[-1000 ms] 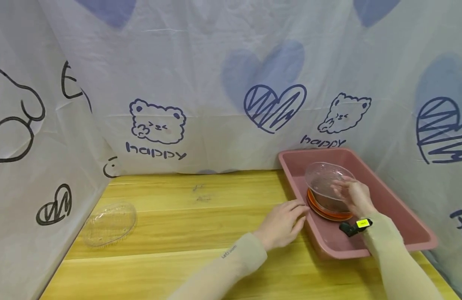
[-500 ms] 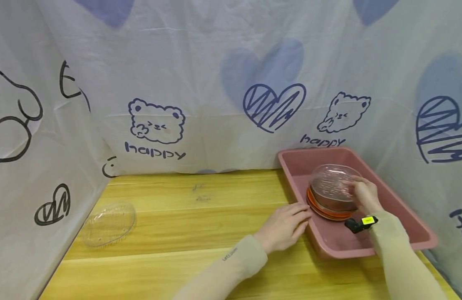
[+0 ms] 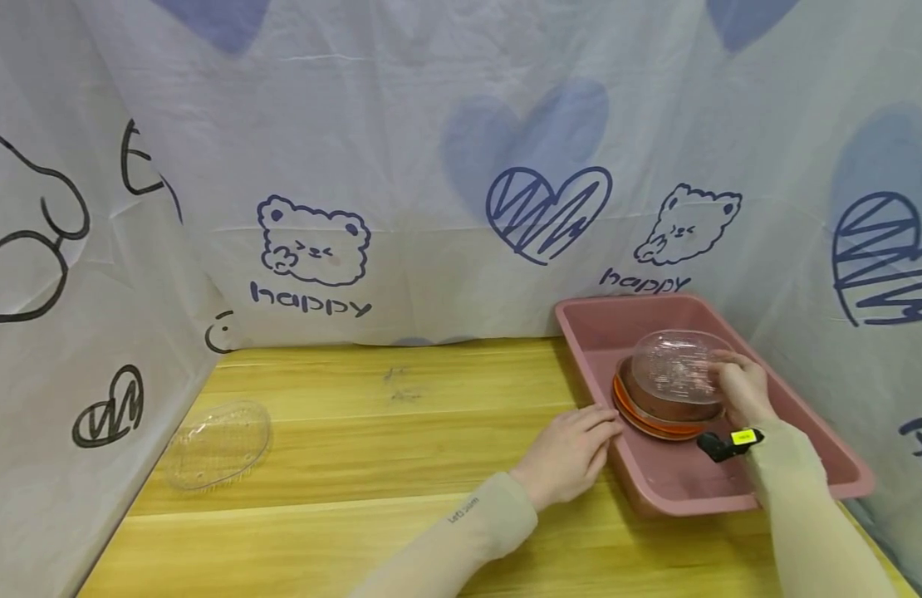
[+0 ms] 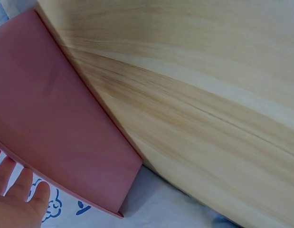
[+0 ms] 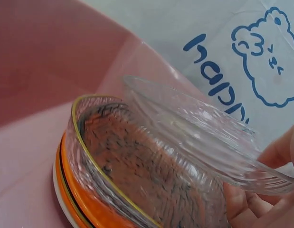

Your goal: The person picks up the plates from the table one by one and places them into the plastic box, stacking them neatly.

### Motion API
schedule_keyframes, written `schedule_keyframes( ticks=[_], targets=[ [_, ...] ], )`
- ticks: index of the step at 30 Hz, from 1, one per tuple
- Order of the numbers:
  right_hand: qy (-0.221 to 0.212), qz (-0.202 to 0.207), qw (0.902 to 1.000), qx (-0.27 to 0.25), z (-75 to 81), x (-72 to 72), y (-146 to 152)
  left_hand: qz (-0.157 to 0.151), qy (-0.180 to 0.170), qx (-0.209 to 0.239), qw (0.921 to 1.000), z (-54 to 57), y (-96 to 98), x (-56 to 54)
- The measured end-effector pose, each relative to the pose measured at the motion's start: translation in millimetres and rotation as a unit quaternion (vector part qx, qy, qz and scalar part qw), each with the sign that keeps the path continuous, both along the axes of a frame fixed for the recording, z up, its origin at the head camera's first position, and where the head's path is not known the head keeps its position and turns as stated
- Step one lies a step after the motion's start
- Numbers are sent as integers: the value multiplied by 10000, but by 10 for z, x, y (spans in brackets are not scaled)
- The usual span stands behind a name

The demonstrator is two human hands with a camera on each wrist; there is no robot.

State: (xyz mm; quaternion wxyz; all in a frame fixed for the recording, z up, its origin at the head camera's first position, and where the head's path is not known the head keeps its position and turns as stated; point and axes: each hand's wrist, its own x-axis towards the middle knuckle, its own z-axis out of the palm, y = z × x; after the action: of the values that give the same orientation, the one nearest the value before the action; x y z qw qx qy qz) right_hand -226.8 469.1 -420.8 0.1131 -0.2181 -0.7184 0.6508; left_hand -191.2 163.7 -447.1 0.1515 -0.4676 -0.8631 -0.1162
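Observation:
In the head view my right hand (image 3: 741,389) pinches the right edge of a clear ribbed oval plate (image 3: 674,364). The plate overlaps a stack in the pink basin (image 3: 812,448). From the right wrist, the clear plate (image 5: 189,126) tilts over a textured see-through bowl with a gold rim (image 5: 109,176), thumb and fingers at its near edge. Beneath the bowl lie orange plates (image 5: 85,202) with dark and pale edges. My left hand (image 3: 566,455) rests its fingers on the basin's left rim. The left wrist view shows those fingers loosely extended by the pink wall (image 4: 56,109).
Another clear oval dish (image 3: 218,447) lies at the far left of the wooden table (image 3: 371,448). A white cloth (image 3: 431,166) with printed bears and hearts hangs behind and at both sides. The basin stands close to the right-hand cloth.
My right hand has drawn the clear plate rightward over the stack and levelled it somewhat, baring more of the bowl's left side. The left hand has stayed at the basin rim.

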Motion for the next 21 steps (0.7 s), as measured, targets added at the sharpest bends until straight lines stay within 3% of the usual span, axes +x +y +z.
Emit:
schedule_keyframes(
  ticks=[10, 21],
  targets=[
    [-278, 873, 9933, 701, -85, -32, 132, -5, 22, 0, 10000, 12, 1, 11],
    [-545, 942, 9861, 1253, -124, -90, 132, -49, 174, 121, 9998, 18, -4, 7]
  ],
)
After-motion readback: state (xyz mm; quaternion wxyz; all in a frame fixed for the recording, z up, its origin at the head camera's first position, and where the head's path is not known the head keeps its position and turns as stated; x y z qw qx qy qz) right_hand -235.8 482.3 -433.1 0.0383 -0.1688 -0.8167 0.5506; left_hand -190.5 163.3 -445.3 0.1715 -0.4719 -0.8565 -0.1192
